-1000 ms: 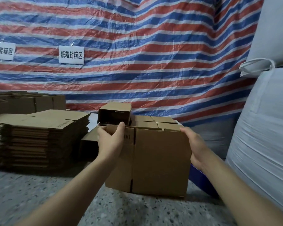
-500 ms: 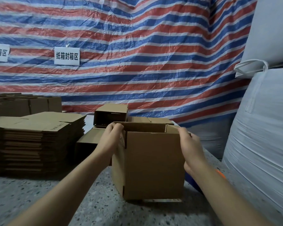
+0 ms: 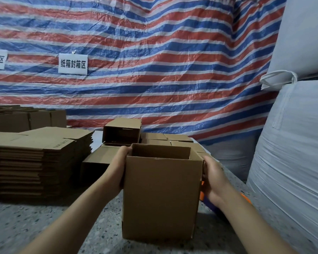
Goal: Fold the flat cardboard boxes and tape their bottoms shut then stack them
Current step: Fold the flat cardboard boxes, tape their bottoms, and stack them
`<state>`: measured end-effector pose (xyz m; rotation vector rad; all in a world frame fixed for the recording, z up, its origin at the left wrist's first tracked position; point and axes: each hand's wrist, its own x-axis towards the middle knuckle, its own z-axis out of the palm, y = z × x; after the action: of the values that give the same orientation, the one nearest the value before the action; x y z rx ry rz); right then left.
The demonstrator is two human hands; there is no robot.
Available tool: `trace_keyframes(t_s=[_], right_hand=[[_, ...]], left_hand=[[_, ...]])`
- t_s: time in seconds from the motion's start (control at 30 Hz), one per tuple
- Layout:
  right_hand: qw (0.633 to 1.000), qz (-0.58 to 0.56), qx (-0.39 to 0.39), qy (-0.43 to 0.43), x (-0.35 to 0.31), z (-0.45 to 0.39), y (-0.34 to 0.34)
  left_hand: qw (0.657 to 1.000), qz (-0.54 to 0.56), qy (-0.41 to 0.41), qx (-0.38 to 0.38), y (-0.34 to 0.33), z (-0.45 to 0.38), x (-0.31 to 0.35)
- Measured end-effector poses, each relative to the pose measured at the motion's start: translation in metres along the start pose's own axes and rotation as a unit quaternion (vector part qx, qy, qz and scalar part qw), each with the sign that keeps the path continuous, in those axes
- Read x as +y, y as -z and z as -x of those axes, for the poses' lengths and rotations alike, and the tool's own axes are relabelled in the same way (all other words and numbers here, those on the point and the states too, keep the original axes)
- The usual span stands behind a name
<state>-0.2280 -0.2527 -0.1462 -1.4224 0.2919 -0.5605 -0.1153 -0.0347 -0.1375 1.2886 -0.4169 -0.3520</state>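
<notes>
- Opened cardboard box (image 3: 160, 197): we hold it upright on the speckled counter (image 3: 44, 222), top open, one plain side facing us.
- Left hand (image 3: 117, 167): we press it against the box's left wall near the top edge, fingers wrapped round the far side of the corner; the fingertips are hidden behind the cardboard.
- Right hand (image 3: 214, 177): we press it against the box's right wall just under the rim, fingers curled round the edge, thumb toward us.
- Stack of flat boxes (image 3: 39, 160): a tall pile of unfolded blanks on the counter, to the left of the held box and apart from it.
- Folded boxes (image 3: 169, 139): several lie behind the held box; one small box (image 3: 121, 132) lies on its side above them, open mouth toward us.
- More cartons (image 3: 26, 119): far left, behind the flat stack.
- Striped tarp (image 3: 154, 61): red, blue and white, hung behind; two white signs, one (image 3: 73, 64) in full view.
- White bulk sacks (image 3: 294, 140): piled at right.
- Orange and blue object (image 3: 203, 196): partly hidden behind our right hand; we cannot tell what it is.
</notes>
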Motion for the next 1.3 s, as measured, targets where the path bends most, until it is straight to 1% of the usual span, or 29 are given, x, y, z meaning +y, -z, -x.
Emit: trace_keyframes(t_s=[0.1,0.17,0.23,0.3,0.37,0.53,0.67,0.77,0.87,0.93,1.03,1.2,1.3], right_hand=[[1.0,-0.005,-0.028,-0.005,0.011,-0.004,-0.001],[0.997,-0.067,-0.034,-0.024,0.019,-0.005,-0.005],[0.991,-0.12,-0.04,-0.032,0.024,-0.004,-0.009],[0.988,-0.142,-0.045,-0.03,0.028,-0.007,-0.01],[0.987,-0.154,-0.042,-0.025,0.029,-0.007,-0.009],[0.987,-0.155,-0.04,-0.024,0.034,-0.007,-0.008],[0.985,-0.163,-0.045,-0.024,0.036,-0.009,-0.007],[0.985,-0.165,-0.05,-0.018,0.036,-0.01,-0.007],[0.985,-0.167,-0.047,-0.015,0.038,-0.009,-0.006],[0.984,-0.172,-0.047,-0.015,0.039,-0.008,-0.006],[0.982,-0.181,-0.042,-0.025,0.04,-0.008,-0.007],[0.984,-0.168,-0.04,-0.034,0.038,-0.007,-0.008],[0.986,-0.157,-0.033,-0.036,0.036,-0.006,-0.008]], left_hand=[[1.0,0.027,-0.007,-0.004,-0.003,0.003,-0.002],[0.999,0.046,-0.003,-0.006,-0.006,0.006,-0.004],[0.999,0.042,-0.015,-0.001,-0.007,0.008,-0.004],[0.999,0.024,-0.039,0.011,-0.007,0.01,-0.005],[0.998,0.024,-0.047,0.016,-0.007,0.012,-0.007],[0.997,0.033,-0.046,0.043,-0.01,0.015,-0.015],[0.998,0.043,-0.026,0.03,-0.009,0.018,-0.016],[1.0,0.025,-0.017,0.009,-0.006,0.017,-0.012],[0.999,0.037,0.0,0.037,-0.006,0.015,-0.009],[0.998,0.035,-0.018,0.052,-0.005,0.015,-0.011],[0.998,0.01,-0.054,0.036,-0.003,0.018,-0.016],[0.997,0.003,-0.055,0.063,-0.007,0.018,-0.021],[0.996,0.023,-0.064,0.055,-0.008,0.02,-0.023]])
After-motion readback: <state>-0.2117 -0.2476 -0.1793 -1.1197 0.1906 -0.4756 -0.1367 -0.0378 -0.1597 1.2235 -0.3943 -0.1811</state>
